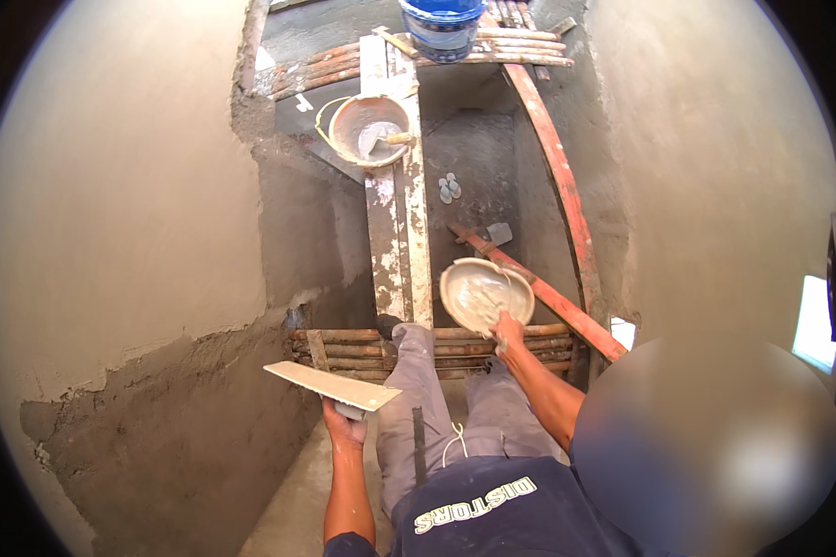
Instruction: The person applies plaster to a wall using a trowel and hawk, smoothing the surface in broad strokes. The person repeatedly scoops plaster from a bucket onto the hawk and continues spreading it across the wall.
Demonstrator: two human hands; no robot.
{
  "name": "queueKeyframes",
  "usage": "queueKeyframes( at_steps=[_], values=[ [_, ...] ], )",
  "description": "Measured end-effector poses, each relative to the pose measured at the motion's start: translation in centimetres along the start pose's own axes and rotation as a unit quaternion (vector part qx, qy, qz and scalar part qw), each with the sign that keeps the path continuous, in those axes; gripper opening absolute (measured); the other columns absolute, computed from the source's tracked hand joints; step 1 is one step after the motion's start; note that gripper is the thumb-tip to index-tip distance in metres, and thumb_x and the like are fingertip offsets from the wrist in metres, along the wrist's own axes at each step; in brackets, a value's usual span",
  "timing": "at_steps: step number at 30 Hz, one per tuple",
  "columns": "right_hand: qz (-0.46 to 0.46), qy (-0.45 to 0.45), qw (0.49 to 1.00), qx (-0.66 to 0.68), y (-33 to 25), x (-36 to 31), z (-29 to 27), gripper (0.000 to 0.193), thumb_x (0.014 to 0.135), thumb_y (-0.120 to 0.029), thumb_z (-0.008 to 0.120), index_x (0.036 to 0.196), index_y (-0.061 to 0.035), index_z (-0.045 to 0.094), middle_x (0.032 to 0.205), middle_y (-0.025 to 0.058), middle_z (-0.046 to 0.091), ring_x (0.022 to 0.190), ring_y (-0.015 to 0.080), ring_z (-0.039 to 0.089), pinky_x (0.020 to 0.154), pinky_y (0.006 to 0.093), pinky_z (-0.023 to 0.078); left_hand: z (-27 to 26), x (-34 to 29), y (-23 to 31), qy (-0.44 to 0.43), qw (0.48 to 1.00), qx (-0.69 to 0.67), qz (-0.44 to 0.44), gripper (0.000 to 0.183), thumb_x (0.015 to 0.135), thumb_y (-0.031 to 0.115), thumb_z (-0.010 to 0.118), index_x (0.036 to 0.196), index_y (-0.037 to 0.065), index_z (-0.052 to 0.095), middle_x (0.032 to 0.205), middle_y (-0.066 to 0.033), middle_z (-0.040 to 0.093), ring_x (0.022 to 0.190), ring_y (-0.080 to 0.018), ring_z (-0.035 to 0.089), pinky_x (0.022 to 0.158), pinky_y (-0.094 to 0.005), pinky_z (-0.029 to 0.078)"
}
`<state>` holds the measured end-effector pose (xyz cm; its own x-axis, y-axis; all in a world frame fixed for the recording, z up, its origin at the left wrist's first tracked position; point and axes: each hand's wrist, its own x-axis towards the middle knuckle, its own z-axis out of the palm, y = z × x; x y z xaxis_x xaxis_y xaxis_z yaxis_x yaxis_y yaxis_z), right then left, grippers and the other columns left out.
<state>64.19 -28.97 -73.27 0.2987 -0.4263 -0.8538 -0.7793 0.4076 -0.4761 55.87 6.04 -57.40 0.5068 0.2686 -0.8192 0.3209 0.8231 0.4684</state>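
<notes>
My left hand (346, 429) is closed round the grip under a long, flat plastering float (333, 384), whose cream-coloured face is turned up, left of my thighs. Further right, my right hand (508, 332) grips the near rim of a shallow pale basin (474, 295). Wet whitish plaster coats the inside of this basin, which is tilted toward me. Most of the float's grip is hidden by my fingers and the board.
Bamboo poles (437, 350) and paint-spotted planks (418, 213) form a scaffold over a deep floor. A bucket (344, 130) and a blue bucket (441, 32) stand ahead. Red beams (553, 158) run at right. Slippers (450, 188) lie below. Plastered walls flank me. A blurred patch covers the lower right.
</notes>
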Motion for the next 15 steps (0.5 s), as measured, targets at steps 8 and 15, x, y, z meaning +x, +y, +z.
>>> queueKeyframes(
  at_steps=[8,15],
  values=[
    [-0.175,-0.122,0.936,-0.279,-5.9,1.6,15.5,0.036,0.089,-0.03,0.051,0.078,0.0031,0.058,0.066,0.0116,0.058,0.059,0.0229,0.056,0.055,0.0396,0.041,-7.1,-2.2,1.8,0.105,0.993,-0.031,0.04,0.038,0.097,0.045,0.049,0.115,0.013,0.058,0.11,-0.0025,0.063,0.103,-0.022,0.06,0.09,-0.0411,0.049],
    [-0.164,-0.082,0.944,-0.274,-8.3,3.6,27.1,0.044,0.088,-0.034,0.052,0.09,0.0077,0.063,0.08,0.0188,0.068,0.068,0.0267,0.062,0.065,0.0417,0.045,-9.1,-3.1,3.8,0.152,0.986,-0.051,0.038,0.04,0.097,0.044,0.048,0.118,0.011,0.056,0.115,-0.0045,0.061,0.109,-0.0246,0.057,0.095,-0.043,0.047]
  ],
)
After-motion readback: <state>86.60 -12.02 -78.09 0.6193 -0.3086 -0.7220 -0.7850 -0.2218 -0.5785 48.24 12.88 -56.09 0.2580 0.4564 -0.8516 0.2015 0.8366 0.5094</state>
